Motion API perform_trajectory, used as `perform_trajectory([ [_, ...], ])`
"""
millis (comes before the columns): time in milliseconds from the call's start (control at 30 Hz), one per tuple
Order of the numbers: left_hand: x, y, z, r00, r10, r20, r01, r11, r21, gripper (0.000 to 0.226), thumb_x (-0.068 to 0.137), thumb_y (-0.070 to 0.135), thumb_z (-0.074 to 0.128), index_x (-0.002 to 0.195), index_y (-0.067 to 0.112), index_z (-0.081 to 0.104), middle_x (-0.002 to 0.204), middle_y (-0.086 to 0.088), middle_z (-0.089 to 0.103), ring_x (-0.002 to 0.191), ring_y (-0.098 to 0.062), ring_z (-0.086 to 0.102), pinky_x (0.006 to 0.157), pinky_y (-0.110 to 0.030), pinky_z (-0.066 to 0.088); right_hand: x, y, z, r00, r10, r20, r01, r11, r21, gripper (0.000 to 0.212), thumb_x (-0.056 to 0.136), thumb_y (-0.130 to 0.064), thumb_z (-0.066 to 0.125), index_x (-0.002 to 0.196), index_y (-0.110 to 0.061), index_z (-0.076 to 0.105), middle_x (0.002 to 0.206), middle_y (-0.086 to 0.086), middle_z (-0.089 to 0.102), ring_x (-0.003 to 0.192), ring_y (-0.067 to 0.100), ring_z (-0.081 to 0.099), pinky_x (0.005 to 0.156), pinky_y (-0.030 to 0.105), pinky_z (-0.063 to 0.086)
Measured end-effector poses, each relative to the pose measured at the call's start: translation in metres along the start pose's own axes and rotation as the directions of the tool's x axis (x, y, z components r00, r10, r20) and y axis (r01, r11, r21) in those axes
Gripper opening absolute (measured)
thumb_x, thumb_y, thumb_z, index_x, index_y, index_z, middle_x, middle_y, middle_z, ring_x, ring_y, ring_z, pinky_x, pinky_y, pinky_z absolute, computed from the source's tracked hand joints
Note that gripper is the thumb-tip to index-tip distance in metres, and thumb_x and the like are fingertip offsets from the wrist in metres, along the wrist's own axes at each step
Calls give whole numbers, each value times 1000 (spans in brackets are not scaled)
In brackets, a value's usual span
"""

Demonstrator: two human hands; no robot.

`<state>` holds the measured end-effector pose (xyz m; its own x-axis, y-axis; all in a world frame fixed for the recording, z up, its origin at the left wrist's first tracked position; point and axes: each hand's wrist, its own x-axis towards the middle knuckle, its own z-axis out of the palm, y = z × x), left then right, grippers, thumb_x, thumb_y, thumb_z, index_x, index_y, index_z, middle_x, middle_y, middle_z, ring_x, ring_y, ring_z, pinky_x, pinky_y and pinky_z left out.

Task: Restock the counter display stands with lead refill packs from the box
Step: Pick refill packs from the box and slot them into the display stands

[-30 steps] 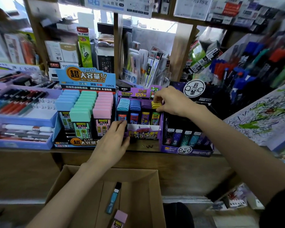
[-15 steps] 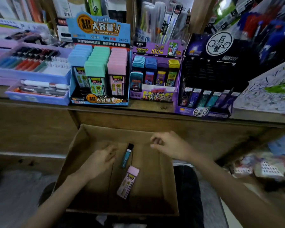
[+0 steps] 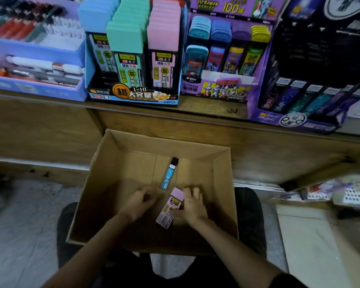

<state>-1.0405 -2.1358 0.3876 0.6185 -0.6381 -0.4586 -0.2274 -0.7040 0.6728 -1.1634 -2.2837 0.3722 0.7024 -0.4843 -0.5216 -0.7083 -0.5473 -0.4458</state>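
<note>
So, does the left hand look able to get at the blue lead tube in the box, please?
Probably yes. The left hand is inside the open cardboard box, close to the blue lead tube, with only bare floor between; the right hand is at the pink pack.

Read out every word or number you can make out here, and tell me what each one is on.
"1=10": blue display stand, front.
"大容量": same front.
"2B 0.7": its bottom strip, and the pink-capped pack above.
"24PCS": its bottom strip.
"100M": purple display stand, header.
"ULTRAMAN": same header.
Too blurred or small: labels on the pink pack and slim blue pack in the box, and on the black display stand.
</note>
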Motion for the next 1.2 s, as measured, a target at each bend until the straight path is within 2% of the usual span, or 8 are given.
perform_trajectory([
  [167,37,17,7,989,-44,-138,32,995,-91,32,83,15,69,109,0,58,101,-14,62,88,-18,55,83,-27,46,1,3,-10,1000,0,5,-2,931,364,59,70,-11,79,106,-16,33,104,2,51,96,15,53,73,26,48],
  [300,64,31,15,977,-108,-181,76,981,-176,49,78,28,74,115,5,53,111,-12,63,91,-18,57,71,-14,36,-4,13,-35,1000,-14,-27,27,811,584,53,75,-4,74,110,-21,38,98,-7,57,91,9,59,62,12,47],
  [433,76,43,23,973,-136,-187,131,991,-41,60,77,42,71,124,15,46,119,-9,52,105,-26,56,86,-38,48,-7,24,-51,999,-39,-37,53,823,566,56,83,-3,65,124,-31,41,104,-13,58,104,7,58,78,16,49],
  [633,72,48,30,965,-109,-237,148,978,149,47,88,28,61,130,15,42,124,-13,44,108,-29,53,83,-38,45,-7,23,-64,991,-6,-132,76,844,530,65,86,-1,60,140,-26,32,102,-2,62,102,11,59,82,16,48],
  [867,41,56,9,987,-50,-152,7,963,-270,29,92,12,56,118,6,44,117,-14,54,107,-24,54,77,-14,39,-14,-3,-86,995,-5,-104,68,790,610,17,87,-4,61,102,-12,59,105,4,62,101,16,59,78,21,48],
  [967,17,65,-5,987,-27,-156,-41,909,-416,25,91,19,59,109,15,41,106,-2,52,101,-20,54,68,-15,38,-26,-18,-103,996,-36,-78,80,708,702,15,87,-3,60,100,-10,60,99,-1,63,86,6,59,63,11,46],
  [1100,-7,90,-23,986,0,-164,-96,812,-576,29,84,39,62,105,24,50,99,10,58,91,-2,55,72,-13,40,-44,-41,-129,989,-123,-85,144,633,761,18,87,-2,60,103,-8,60,98,3,66,86,11,61,69,20,45],
  [1200,-20,112,-37,977,126,-173,-208,750,-628,18,83,29,64,97,20,56,92,8,66,83,2,63,69,-7,45,-57,-57,-146,975,-182,-124,209,590,780,19,86,1,59,104,-3,60,97,7,67,85,14,62,70,22,45],
])
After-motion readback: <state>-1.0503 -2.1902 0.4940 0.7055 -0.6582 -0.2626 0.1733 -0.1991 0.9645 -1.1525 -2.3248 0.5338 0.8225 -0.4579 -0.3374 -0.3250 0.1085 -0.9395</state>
